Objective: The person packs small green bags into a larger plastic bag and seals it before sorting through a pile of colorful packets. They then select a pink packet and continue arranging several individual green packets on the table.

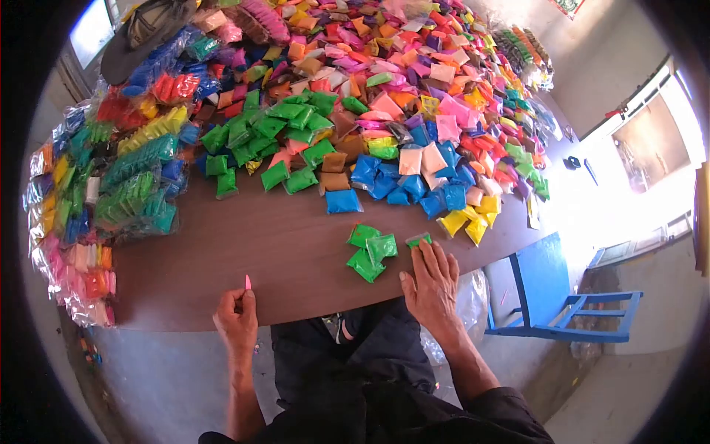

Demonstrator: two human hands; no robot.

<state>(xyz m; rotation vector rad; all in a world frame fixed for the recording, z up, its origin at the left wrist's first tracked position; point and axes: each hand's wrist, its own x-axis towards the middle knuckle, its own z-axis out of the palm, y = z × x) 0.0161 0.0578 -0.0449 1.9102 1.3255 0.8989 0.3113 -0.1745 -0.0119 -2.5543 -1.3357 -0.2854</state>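
Right now my right hand point(433, 285) lies flat, fingers spread, pressing one green packet point(418, 239) against the table point(244, 251). My left hand point(237, 317) is pinched shut on a small pink stick point(248, 282) pointing to twelve o'clock. At nine o'clock from the pressed packet lie three more green packets point(372, 250). I judge steady downward pressure keeps it from sliding.

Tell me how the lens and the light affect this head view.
Head view: fisheye lens, dark round vignette, table edge bowed; sunlit floor at right blown out to white; packets by the right hand sharp and evenly lit; left hand clear; far packets small but bright.
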